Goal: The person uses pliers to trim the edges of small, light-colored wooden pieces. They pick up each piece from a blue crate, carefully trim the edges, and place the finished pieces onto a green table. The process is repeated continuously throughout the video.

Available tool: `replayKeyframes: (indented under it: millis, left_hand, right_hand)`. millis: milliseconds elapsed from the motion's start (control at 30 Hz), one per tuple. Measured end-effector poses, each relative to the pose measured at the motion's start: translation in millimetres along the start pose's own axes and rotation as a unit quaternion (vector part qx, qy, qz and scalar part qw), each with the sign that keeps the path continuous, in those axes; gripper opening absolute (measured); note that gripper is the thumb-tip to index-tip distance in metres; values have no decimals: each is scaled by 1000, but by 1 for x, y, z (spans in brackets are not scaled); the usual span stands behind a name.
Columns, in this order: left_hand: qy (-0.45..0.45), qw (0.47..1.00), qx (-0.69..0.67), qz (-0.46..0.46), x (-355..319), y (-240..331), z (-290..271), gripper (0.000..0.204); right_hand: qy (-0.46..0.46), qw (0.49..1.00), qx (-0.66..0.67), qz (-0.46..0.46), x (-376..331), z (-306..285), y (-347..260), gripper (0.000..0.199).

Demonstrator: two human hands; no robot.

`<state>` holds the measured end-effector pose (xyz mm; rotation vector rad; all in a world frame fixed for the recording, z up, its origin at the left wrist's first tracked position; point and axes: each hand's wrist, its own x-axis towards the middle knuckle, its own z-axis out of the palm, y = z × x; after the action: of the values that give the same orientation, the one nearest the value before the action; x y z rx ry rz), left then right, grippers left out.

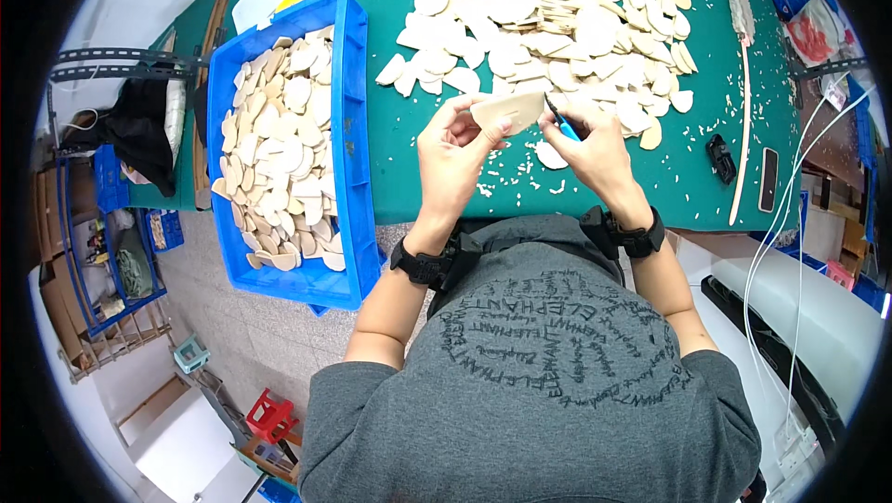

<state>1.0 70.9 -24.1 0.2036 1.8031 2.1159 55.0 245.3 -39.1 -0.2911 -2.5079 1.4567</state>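
Observation:
Pinched in my left hand (pixel 451 159) is a flat beige, roughly half-round piece (pixel 506 114), its broad face turned toward me. My right hand (pixel 599 155) grips a slim blue-and-black hand tool (pixel 565 126) that looks like a small cutter. The tool's dark tip meets or nearly meets the piece's right edge; I cannot tell which. Just below the hands, a loose pale piece (pixel 550 156) lies among small white trimmings on the green table (pixel 418 189). Beyond them spreads a heap of similar flat pieces (pixel 595 31), some stacked.
Left of me stands a blue crate (pixel 357 145) full of similar beige pieces (pixel 279 155). At the table's right lie a long-handled brush (pixel 743 85), a small black object (pixel 720 158) and a phone (pixel 768 180). White cables (pixel 764 248) hang past the right edge.

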Motion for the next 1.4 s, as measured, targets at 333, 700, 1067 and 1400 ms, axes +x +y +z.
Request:
replayKeyframes:
  millis: [333, 700, 1067, 1400]
  left_hand:
    - [86, 995, -46, 4, 1, -7, -26, 36]
    - [-40, 876, 470, 97, 28, -134, -17, 57]
    - [-133, 966, 188, -117, 36, -106, 39, 25]
    - [-39, 998, -1, -54, 11, -18, 39, 23]
  right_hand:
    - [-3, 973, 189, 133, 1, -10, 10, 18]
    - [58, 980, 132, 133, -18, -65, 47, 14]
    - [-41, 983, 23, 178, -36, -69, 59, 22]
    - [-84, 989, 35, 118, -16, -48, 26, 25]
